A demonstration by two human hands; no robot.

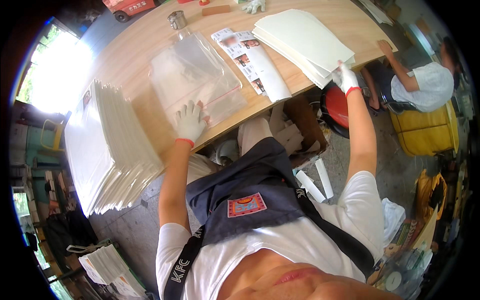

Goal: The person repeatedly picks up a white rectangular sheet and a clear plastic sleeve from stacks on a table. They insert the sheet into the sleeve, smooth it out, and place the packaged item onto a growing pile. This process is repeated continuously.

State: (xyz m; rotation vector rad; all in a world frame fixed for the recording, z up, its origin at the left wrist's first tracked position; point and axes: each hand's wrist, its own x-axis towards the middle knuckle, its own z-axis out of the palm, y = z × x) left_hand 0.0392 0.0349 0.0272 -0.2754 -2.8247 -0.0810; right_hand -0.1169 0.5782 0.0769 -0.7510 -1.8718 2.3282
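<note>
Table (357, 25): flat, made of light brown wood.
Left end: a tall pile of shiny wrapped white packs (112, 150).
Middle: clear plastic bags (192, 75), lying flat on top of each other.
Right of the bags: printed sheets (250, 60) with little pictures.
Right side: a messy pile of white sheets (302, 40).
Far side: 1 metal cup (177, 20), 1 brown block (216, 10), 1 white glove (254, 6).

A workshop can be made out, and a busy one: the broad wooden table (200, 29) is loaded with stacked white sheets (302, 40), clear plastic bags (192, 75) and a tall pile of packets (92, 145); white strips (324, 177) are strewn across grey flooring (120, 227), and a dark apron (260, 170) is worn.
</note>
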